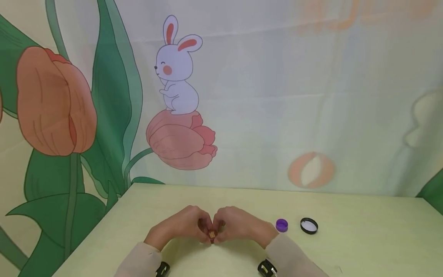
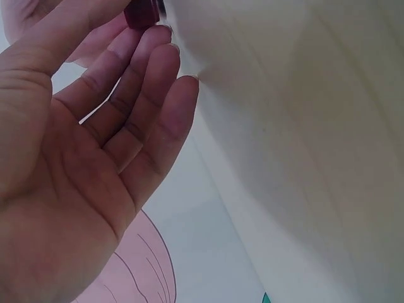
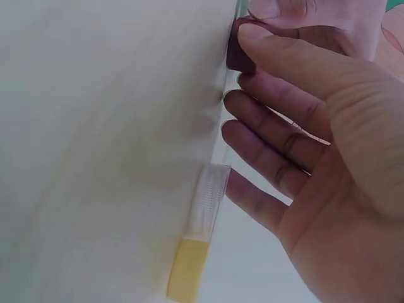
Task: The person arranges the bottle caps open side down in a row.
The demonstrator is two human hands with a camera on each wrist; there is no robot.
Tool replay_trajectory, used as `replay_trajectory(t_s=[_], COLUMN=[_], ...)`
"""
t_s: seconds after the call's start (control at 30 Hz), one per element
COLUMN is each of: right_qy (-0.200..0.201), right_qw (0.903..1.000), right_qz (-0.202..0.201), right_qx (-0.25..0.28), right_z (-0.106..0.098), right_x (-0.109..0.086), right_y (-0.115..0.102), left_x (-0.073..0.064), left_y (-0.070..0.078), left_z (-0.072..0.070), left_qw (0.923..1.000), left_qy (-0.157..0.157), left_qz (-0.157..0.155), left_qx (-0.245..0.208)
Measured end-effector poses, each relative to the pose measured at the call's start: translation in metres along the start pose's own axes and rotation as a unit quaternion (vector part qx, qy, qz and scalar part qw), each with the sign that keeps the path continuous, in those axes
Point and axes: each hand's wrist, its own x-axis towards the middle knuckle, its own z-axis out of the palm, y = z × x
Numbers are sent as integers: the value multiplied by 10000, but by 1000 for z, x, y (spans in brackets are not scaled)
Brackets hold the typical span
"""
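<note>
Both hands meet low in the middle of the head view, close over the table. Between their fingertips is a small dark red block (image 1: 212, 234) with a gold-coloured face. My left hand (image 1: 185, 224) pinches its left side, and my right hand (image 1: 238, 224) pinches the other. In the right wrist view the right thumb presses on the dark red block (image 3: 240, 53), while the other fingers are gently bent. Only part of the block (image 2: 142, 14) shows at the top of the left wrist view. Beside the right little finger lies a clear ribbed piece with a yellow end (image 3: 188, 268).
Right of the right hand, a purple round cap (image 1: 282, 225) sits on the pale table (image 1: 367, 238). Next to it is a black-rimmed ring (image 1: 309, 226) with a white middle. Behind the table hangs a cloth (image 1: 256, 115) printed with tulips and a rabbit.
</note>
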Motion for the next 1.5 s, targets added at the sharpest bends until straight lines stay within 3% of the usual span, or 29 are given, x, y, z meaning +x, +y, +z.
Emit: replay_trajectory(t_s=[0.2,0.4,0.53,0.7,0.9,1.27,1.5], right_qy=[-74,101,296,623,883,1045,965], right_qw=[9999,9998,9992,9973,9950,9922,9932], right_qz=[45,183,242,304,359,656,653], right_qx=[-110,-26,136,225,309,162,15], right_z=[-2,-6,-10,-15,-21,-25,-26], right_x=[0,-5,-11,-19,-31,-45,-50], right_y=[0,5,9,14,21,41,47], left_x=[0,-4,-3,6,20,44,53], left_y=[0,1,3,7,12,25,36], left_z=[0,-2,-3,-1,4,16,24], left_qw=[9999,9994,9988,9981,9973,9978,9982], left_qy=[-59,-160,65,486,689,513,416], left_qz=[2,-273,-388,-337,-235,-415,-424], left_qx=[86,-170,-304,-147,103,-87,61])
